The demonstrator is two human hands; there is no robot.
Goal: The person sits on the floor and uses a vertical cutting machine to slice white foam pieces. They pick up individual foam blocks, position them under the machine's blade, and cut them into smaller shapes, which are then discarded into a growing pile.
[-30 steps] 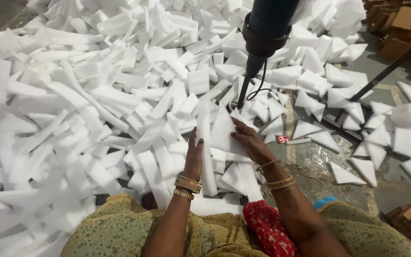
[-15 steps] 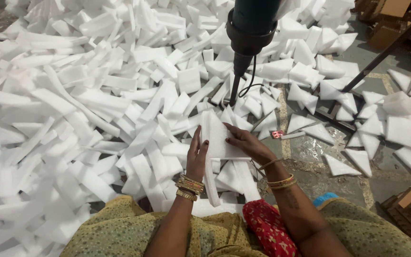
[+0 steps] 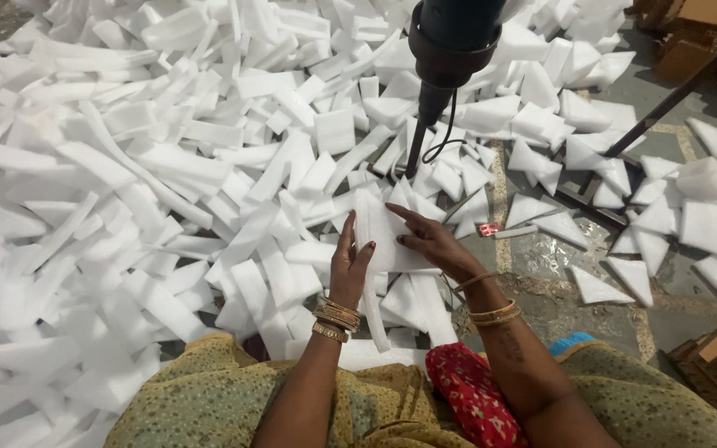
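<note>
While both hands steady the white foam sheet point(image 3: 379, 236) under the black cutting tool point(image 3: 450, 50), the left hand point(image 3: 348, 265) pinches its left edge and the right hand point(image 3: 429, 241) presses on it with spread fingers; holding it flat and fingertips away from the thin rod point(image 3: 415, 145) seems wise.

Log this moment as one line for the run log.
left hand: on foam sheet left edge | right hand: flat on same sheet | dark tool: hanging above | foam offcuts: around
</note>
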